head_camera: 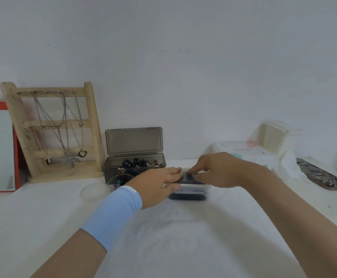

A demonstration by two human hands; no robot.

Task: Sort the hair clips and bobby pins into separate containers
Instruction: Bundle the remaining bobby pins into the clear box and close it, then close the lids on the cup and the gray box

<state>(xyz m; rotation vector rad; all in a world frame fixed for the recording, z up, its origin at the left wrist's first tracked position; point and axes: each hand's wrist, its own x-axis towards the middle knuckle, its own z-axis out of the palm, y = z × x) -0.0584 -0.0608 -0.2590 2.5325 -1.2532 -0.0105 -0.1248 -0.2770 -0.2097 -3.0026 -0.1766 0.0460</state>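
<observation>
In the head view, both your hands meet at the middle of the frame over the small clear container, which sits on the white worktop. Your left hand grips its left end, with the thumb along the near side and the fingers laid across the top. Your right hand has its fingers bent down onto the top from the far right. The blur hides whether they pinch something or only press, so I cannot tell its hold. The container's dark contents may be bobby pins, but they are too smeared to be sure.

Just left of centre and behind your left hand stands the grey box with its lid up, and a heap of dark hair clips lies inside. A small round pot is in front of it, with a round lid lying beside that. A wooden jewellery stand fills the left of the frame.

You look to be working the clear container's lid, either opening or closing it. Next, keep the left hand steadying the base while the right works the lid evenly, so the light container does not tip or spill.
</observation>
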